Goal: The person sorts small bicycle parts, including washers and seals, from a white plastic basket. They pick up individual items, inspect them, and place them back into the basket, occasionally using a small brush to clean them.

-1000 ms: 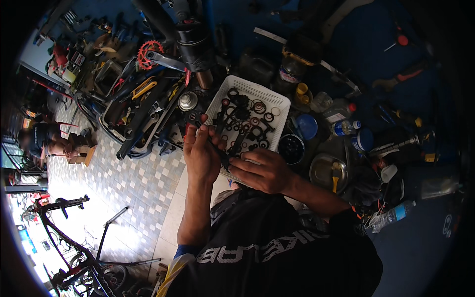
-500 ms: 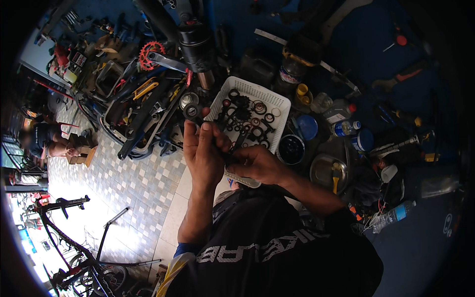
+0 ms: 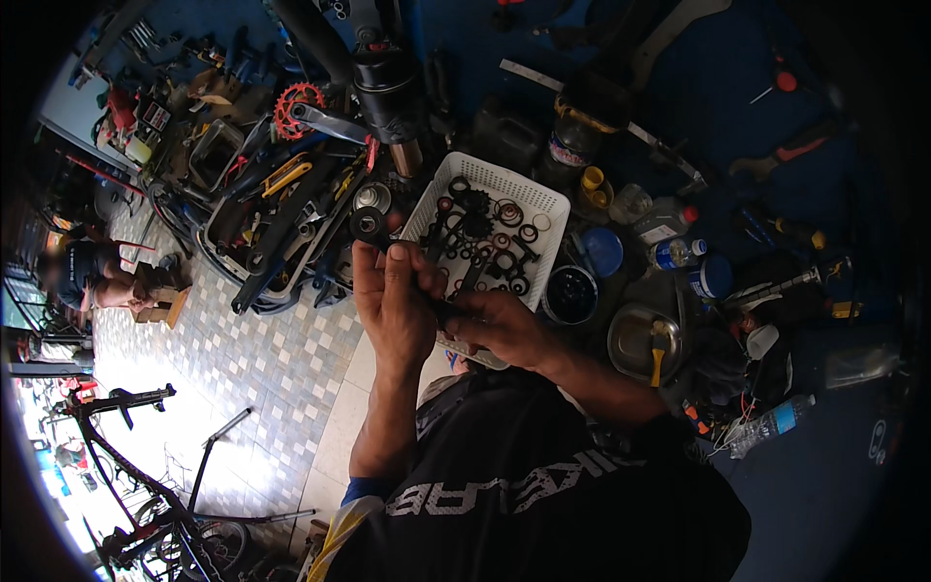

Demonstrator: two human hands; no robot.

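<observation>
My left hand (image 3: 393, 306) is closed, thumb and fingers pressed together, around a dark bicycle part whose round black end with a hollow centre (image 3: 369, 226) pokes out past the fingertips. Close beside it, my right hand (image 3: 504, 325) has its fingers curled on the dark lower section of what appears to be the same piece. The palms and fingers cover most of its length. Just beyond the hands, a white perforated plastic basket (image 3: 551, 199) contains several black rings, toothed sprockets, bolts and small washers. A metal-topped can (image 3: 372, 197) stands behind the round end.
A tub of dark contents (image 3: 570, 294), a blue lid (image 3: 603, 250) and a metal tray with a yellow-handled brush (image 3: 658, 364) lie right of the basket. A bicycle fork (image 3: 388, 97) hangs above it. Tools and a red chainring (image 3: 298, 110) crowd the left. Another person (image 3: 107, 276) sits far left.
The round end of the held part has shifted slightly left and nearer, and its face has turned. Both hands have moved slightly left, keeping their grip.
</observation>
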